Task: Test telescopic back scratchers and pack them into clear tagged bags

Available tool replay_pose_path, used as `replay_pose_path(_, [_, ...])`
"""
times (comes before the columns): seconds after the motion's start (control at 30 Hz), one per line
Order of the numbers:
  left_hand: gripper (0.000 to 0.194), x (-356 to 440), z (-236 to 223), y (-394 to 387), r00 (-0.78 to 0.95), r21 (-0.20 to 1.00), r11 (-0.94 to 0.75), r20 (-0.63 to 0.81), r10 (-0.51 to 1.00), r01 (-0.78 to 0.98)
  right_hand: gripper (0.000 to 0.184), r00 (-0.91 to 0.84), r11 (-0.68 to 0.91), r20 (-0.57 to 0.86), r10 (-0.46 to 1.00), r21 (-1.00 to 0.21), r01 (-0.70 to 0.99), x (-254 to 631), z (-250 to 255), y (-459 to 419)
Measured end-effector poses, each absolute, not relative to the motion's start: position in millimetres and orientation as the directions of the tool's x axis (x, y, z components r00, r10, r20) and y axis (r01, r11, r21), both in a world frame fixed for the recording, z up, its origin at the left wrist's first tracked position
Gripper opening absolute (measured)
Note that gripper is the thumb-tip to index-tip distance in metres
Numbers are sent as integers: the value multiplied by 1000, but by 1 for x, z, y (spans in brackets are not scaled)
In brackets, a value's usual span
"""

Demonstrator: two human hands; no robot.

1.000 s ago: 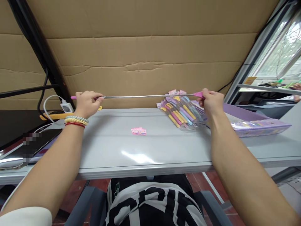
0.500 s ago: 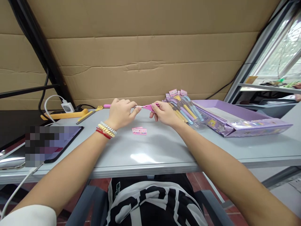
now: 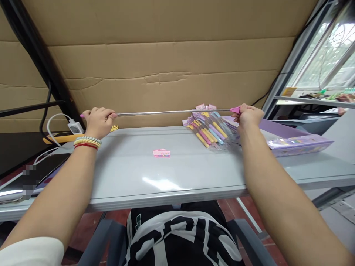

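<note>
I hold a telescopic back scratcher (image 3: 172, 112) stretched out long above the grey table (image 3: 194, 173). My left hand (image 3: 97, 122) grips its pink handle at the left end. My right hand (image 3: 247, 115) pinches the pink claw head at the right end. The thin metal rod runs level between them, above the table's far edge. Below my right hand lies a pile of packaged scratchers (image 3: 210, 129) with yellow, pink, purple and blue handles.
A small pink card label (image 3: 161, 153) lies mid-table. A purple box (image 3: 296, 142) sits at the right. At the left are a yellow scratcher (image 3: 112, 128), a charger with cables (image 3: 72, 127) and a dark tablet (image 3: 41, 173). Cardboard lines the wall behind.
Half a second ago the scratcher was collapsed short with both hands close together at mid-table. My hands have now pulled apart, and the rod is extended to full length again.
</note>
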State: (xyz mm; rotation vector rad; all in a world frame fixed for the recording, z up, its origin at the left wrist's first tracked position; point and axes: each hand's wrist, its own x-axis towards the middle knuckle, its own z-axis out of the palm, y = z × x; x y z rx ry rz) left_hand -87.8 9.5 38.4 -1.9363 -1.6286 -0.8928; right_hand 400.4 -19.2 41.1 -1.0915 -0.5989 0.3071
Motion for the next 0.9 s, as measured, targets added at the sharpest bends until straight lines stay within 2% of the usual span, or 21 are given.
replay_pose_path(0.1, [28, -85, 41, 5, 75, 85, -190, 707, 703, 978, 28, 808, 424, 342, 479, -897, 128, 395, 41, -20])
replay_pose_path(0.2, [28, -76, 44, -3, 95, 63, -191, 692, 716, 980, 32, 696, 397, 397, 598, -901, 174, 377, 42, -24])
replay_pose_path(0.27, [29, -60, 45, -9, 146, 16, -217, 692, 707, 976, 29, 541, 357, 418, 729, -908, 220, 356, 41, -28])
replay_pose_path(0.37, [31, -19, 39, -22, 244, -65, -272, 671, 700, 960, 25, 220, 346, 428, 876, -878, 331, 311, 36, -36])
replay_pose_path(0.47, [36, 25, 29, -38, 300, -73, -339, 660, 689, 938, 23, -50, 422, 446, 894, -797, 432, 269, 29, -46])
replay_pose_path(0.53, [38, 45, 22, -48, 336, -53, -394, 634, 697, 918, 19, -161, 461, 440, 884, -755, 466, 251, 25, -53])
replay_pose_path(0.67, [39, 57, 16, -56, 333, -2, -417, 604, 724, 909, 19, -238, 490, 432, 870, -695, 527, 244, 22, -59])
replay_pose_path(0.77, [38, 50, 19, -52, 380, 39, -495, 588, 714, 868, 21, -255, 508, 446, 858, -663, 550, 250, 23, -55])
replay_pose_path(0.9, [33, 36, 21, -39, 397, 133, -562, 578, 713, 817, 23, -133, 534, 543, 829, -700, 474, 263, 23, -43])
